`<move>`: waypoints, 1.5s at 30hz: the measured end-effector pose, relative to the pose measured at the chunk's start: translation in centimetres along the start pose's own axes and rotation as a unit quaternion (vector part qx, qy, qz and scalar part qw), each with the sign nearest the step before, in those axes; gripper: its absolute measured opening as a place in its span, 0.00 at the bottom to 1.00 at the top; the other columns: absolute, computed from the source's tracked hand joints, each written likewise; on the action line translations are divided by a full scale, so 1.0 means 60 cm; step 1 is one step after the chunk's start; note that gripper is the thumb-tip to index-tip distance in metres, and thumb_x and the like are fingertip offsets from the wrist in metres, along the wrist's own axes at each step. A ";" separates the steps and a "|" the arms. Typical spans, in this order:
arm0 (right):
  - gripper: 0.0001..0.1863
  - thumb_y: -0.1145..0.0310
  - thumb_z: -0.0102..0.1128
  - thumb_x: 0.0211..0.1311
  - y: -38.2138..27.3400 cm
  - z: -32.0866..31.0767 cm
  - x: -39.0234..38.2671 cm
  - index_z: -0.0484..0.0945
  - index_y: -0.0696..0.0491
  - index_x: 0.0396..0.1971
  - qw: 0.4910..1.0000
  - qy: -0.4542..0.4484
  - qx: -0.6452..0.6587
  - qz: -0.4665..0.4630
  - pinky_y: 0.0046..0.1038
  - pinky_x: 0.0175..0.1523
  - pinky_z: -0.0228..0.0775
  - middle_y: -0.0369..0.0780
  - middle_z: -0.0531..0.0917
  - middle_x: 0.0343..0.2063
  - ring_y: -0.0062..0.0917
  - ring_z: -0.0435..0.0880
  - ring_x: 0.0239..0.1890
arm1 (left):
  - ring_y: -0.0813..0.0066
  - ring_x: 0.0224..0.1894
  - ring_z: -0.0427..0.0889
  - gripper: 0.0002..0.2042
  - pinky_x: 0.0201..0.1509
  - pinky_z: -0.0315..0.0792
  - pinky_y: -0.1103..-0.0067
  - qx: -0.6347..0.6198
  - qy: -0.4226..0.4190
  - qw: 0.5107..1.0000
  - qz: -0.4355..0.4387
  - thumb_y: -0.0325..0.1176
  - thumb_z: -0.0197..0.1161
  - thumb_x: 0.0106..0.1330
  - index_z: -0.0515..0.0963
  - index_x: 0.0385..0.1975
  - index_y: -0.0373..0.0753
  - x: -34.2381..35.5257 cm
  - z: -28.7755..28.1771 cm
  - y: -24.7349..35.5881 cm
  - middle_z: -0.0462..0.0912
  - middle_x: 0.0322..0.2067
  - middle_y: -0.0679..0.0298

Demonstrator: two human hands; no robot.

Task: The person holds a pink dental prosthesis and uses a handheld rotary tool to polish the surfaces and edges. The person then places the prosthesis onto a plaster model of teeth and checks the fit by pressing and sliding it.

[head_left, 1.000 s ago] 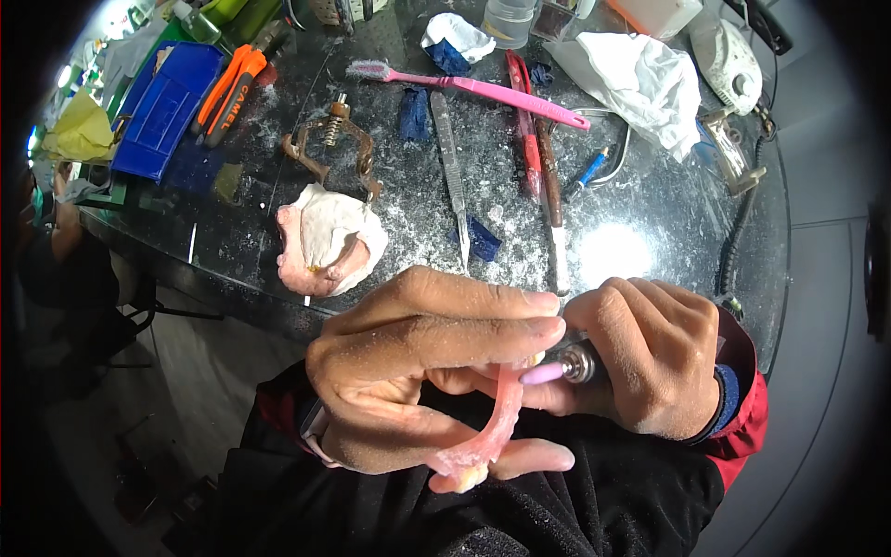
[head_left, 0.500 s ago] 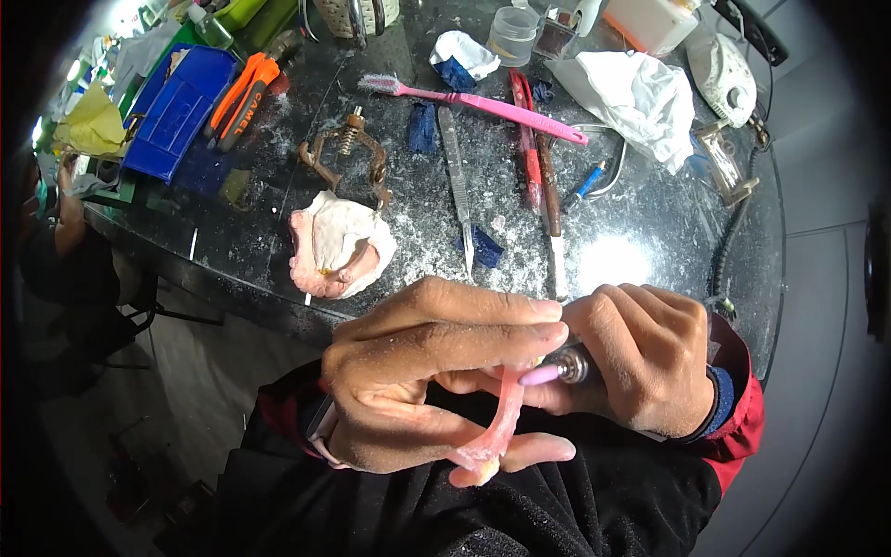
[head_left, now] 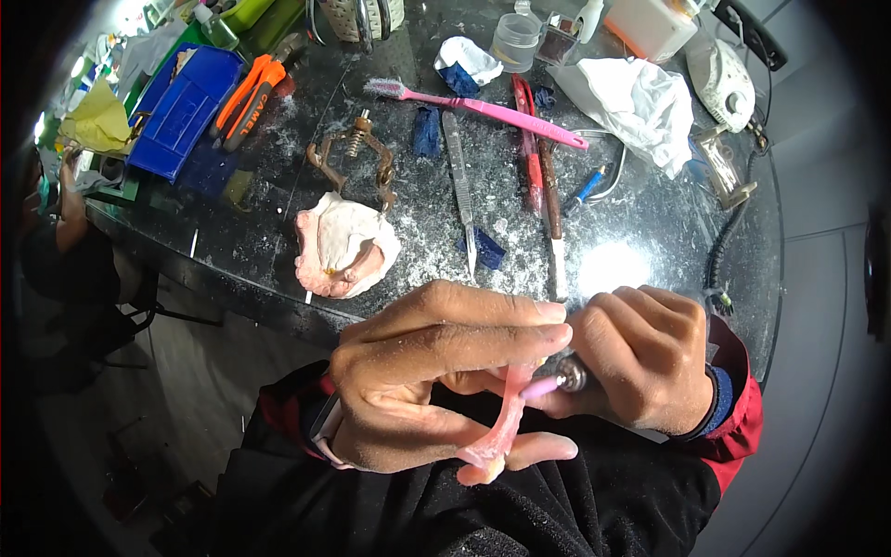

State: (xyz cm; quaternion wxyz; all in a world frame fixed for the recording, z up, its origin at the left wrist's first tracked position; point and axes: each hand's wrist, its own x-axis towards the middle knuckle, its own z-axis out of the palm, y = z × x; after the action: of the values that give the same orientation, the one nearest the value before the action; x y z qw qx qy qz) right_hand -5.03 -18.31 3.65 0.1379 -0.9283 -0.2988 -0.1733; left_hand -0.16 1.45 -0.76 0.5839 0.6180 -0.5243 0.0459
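Mauve tip (head_left: 538, 387) now lower along pink denture base (head_left: 506, 422); left hand (head_left: 408, 367) holds it, right hand (head_left: 640, 362) grips handpiece (head_left: 573, 375). Probably light, stiff, brittle; hold by ends.

You are in what looks like a dental workshop: white dust (head_left: 422, 260) speckles the black bench (head_left: 673, 227), a pink-and-white dental cast (head_left: 345, 234) sits at your ten o'clock, a brownish sprung frame (head_left: 355, 139) at eleven, a slim metal blade (head_left: 458, 165) at twelve, and your right hand (head_left: 640, 360) grips a rotary tool (head_left: 573, 373) with a pink tip (head_left: 541, 387)
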 end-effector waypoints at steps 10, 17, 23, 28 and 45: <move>0.26 0.46 0.67 0.40 -0.002 -0.004 -0.003 0.69 0.54 0.18 0.997 -0.061 0.025 0.027 0.25 0.17 0.61 0.34 0.68 0.12 0.22 0.72 0.13 | 0.77 0.37 0.76 0.14 0.27 0.77 0.90 0.028 0.049 0.998 0.020 0.36 0.80 0.36 0.81 0.23 0.48 -0.004 0.012 -0.006 0.70 0.45 0.52; 0.22 0.49 0.65 0.43 -0.003 0.004 -0.002 0.65 0.50 0.17 0.999 -0.001 -0.003 0.038 0.20 0.15 0.57 0.30 0.62 0.12 0.16 0.67 0.12 | 0.73 0.38 0.79 0.19 0.32 0.78 0.85 -0.017 0.087 0.996 -0.015 0.31 0.75 0.43 0.79 0.37 0.33 0.006 0.013 0.007 0.75 0.44 0.50; 0.22 0.49 0.66 0.42 -0.001 0.004 -0.005 0.65 0.50 0.17 0.999 -0.020 -0.007 0.029 0.20 0.15 0.57 0.30 0.62 0.12 0.16 0.67 0.12 | 0.74 0.39 0.78 0.19 0.33 0.79 0.87 -0.036 0.091 0.993 -0.069 0.31 0.79 0.38 0.82 0.33 0.42 0.005 0.018 0.016 0.74 0.43 0.50; 0.22 0.49 0.67 0.41 0.002 -0.004 -0.003 0.65 0.50 0.16 0.999 -0.038 -0.003 -0.014 0.19 0.15 0.58 0.30 0.62 0.12 0.16 0.68 0.12 | 0.76 0.40 0.77 0.20 0.33 0.78 0.89 -0.077 0.094 0.980 -0.158 0.33 0.81 0.34 0.84 0.31 0.46 0.000 0.021 0.033 0.73 0.43 0.51; 0.23 0.50 0.69 0.39 -0.006 -0.005 0.005 0.67 0.52 0.16 0.999 -0.024 0.021 0.022 0.22 0.16 0.59 0.32 0.65 0.11 0.20 0.69 0.12 | 0.77 0.37 0.78 0.19 0.35 0.79 0.88 -0.051 0.080 0.993 -0.075 0.32 0.80 0.37 0.82 0.32 0.40 0.008 0.012 0.029 0.72 0.44 0.51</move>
State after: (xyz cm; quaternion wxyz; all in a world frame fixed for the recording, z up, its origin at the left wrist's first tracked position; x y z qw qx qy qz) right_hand -5.08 -17.98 4.08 0.1540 -0.9353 -0.2855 -0.1414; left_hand -1.57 1.00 0.53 0.6566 0.6195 -0.4295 0.0248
